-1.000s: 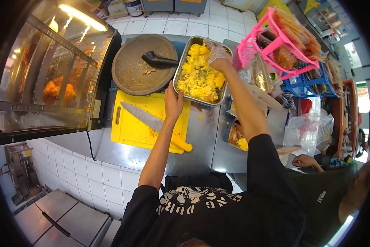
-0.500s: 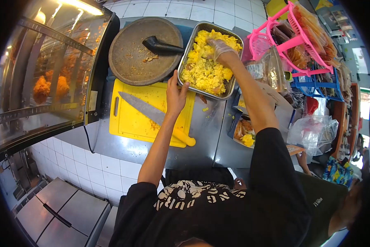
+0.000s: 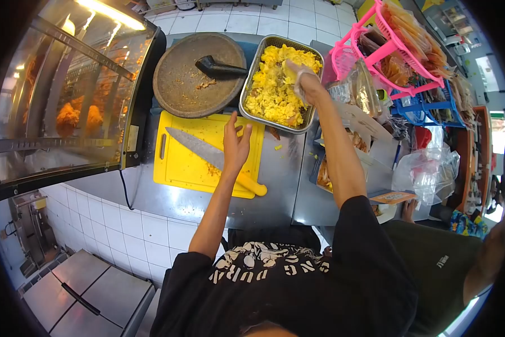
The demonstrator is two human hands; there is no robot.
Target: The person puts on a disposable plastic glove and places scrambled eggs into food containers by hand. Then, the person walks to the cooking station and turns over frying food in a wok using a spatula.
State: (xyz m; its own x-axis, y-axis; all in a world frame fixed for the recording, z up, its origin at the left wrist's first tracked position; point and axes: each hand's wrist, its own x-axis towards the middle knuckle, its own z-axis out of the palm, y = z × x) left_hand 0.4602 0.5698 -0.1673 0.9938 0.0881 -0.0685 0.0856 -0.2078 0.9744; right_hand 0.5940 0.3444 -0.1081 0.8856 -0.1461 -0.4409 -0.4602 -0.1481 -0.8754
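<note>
A metal tray (image 3: 245, 105) with a mesh liner holds a heap of yellow scrambled egg (image 3: 275, 92). My right hand (image 3: 304, 81), in a clear plastic glove, is over the tray's right side, its fingers closed around some of the egg. Just below the tray's left corner, my left hand (image 3: 236, 143) is open and bare, holding nothing. It hovers over a yellow cutting board (image 3: 179, 165), on which lies a large knife (image 3: 199, 150) with a yellow handle. Left of the tray sits a round stone mortar (image 3: 173, 84) with a dark pestle (image 3: 221, 68) resting in it.
A glass display case (image 3: 78, 84) with fried pieces stands at the left. On the right are open food boxes (image 3: 356, 126), a pink basket (image 3: 401, 59) of packets, a blue basket (image 3: 426, 106) and clear plastic bags (image 3: 432, 174). Another person's dark sleeve (image 3: 432, 253) is close by.
My left hand has let go of the tray's edge and opened. My right hand has shifted slightly toward me and up out of the egg. The view has tilted a little.
</note>
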